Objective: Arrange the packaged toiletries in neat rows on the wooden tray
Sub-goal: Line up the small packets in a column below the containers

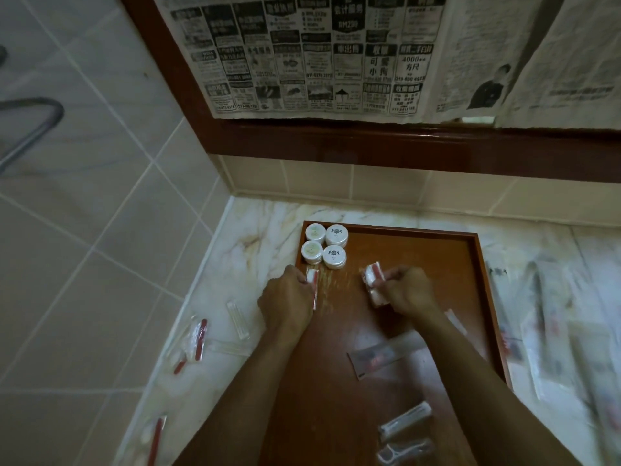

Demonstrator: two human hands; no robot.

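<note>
A wooden tray [396,250] lies on the marble counter. Several round white packaged soaps [326,247] sit in a tight block in its far left corner. My left hand [285,297] holds a clear red-and-white packet [313,284] against the tray's left edge, just below the soaps. My right hand [406,290] pinches a bundle of similar white-and-red packets [373,284] near the tray's middle. A dark flat sachet [373,358] and clear-wrapped items [403,425] lie on the nearer part of the tray.
Loose red-and-white packets [196,338] and clear packets [238,321] lie on the counter left of the tray. Blurred long packages [554,317] lie to its right. A newspaper-covered mirror in a dark wooden frame [336,139] hangs behind. A tiled wall stands at the left.
</note>
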